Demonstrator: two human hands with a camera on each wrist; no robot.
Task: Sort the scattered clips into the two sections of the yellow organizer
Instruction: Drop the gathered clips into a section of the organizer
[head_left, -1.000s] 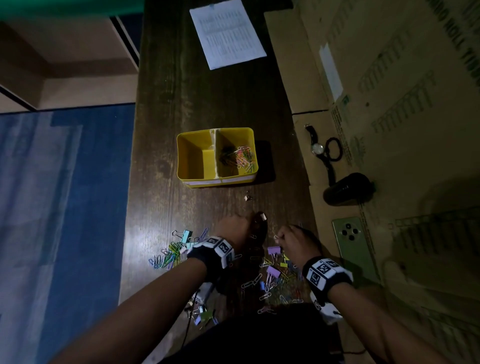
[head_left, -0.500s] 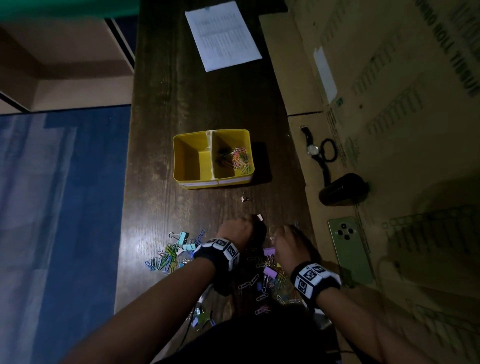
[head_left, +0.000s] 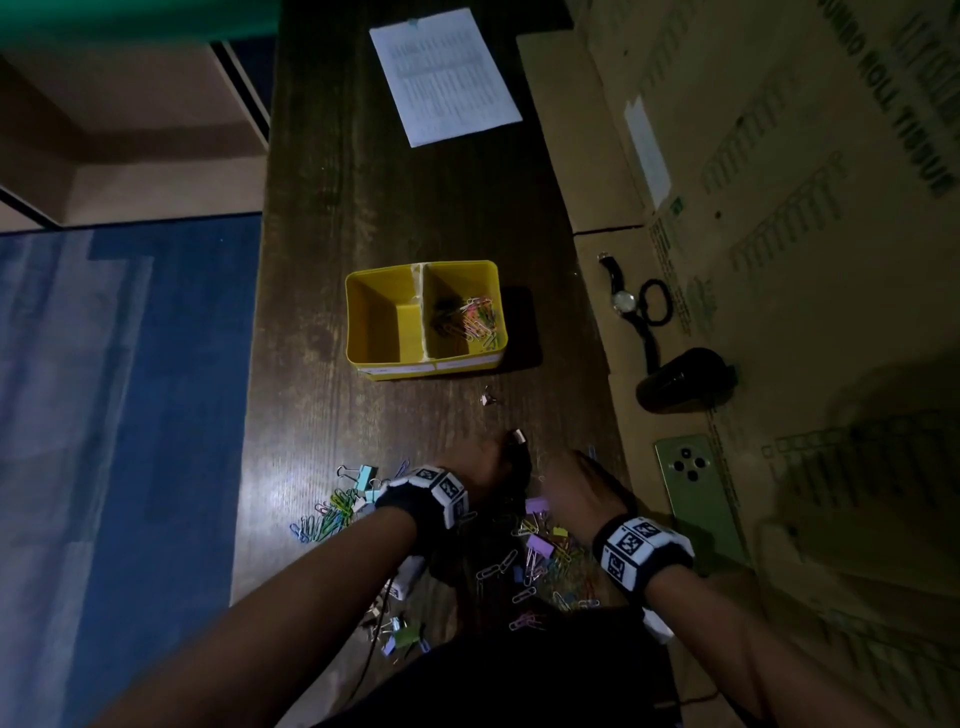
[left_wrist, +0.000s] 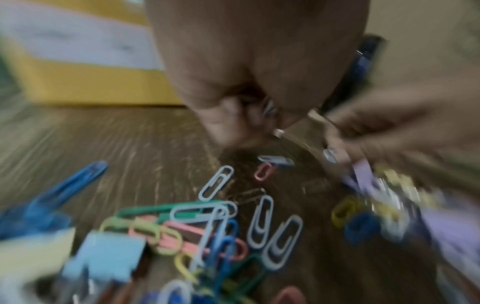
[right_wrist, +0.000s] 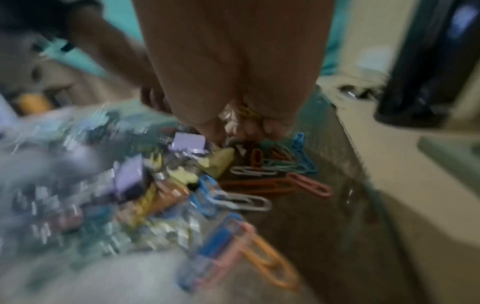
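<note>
The yellow organizer (head_left: 374, 312) stands mid-table; its left section looks empty and its right section holds coloured paper clips (head_left: 478, 322). Scattered paper clips and binder clips (head_left: 545, 556) lie at the near edge, with a second heap (head_left: 337, 506) to the left. My left hand (head_left: 493, 467) hovers over the clips (left_wrist: 262, 224) with fingers (left_wrist: 223, 123) curled round a small metal clip (left_wrist: 270, 108). Just to its right, my right hand (head_left: 576, 483) curls round a few paper clips, a yellow one (right_wrist: 246, 112) showing. One small binder clip (head_left: 487, 399) lies alone before the organizer.
A printed sheet (head_left: 444, 78) lies at the far end. Flattened cardboard (head_left: 779, 208) on the right carries a wristwatch (head_left: 623, 300), a black hair tie (head_left: 655, 301), a black rounded object (head_left: 685, 379) and a green phone (head_left: 696, 493). Blue carpet (head_left: 130, 415) lies beyond the table's left edge.
Both hands stay low over the clip pile. The right wrist has drawn slightly nearer to the left hand, and the head view has shifted a little.
</note>
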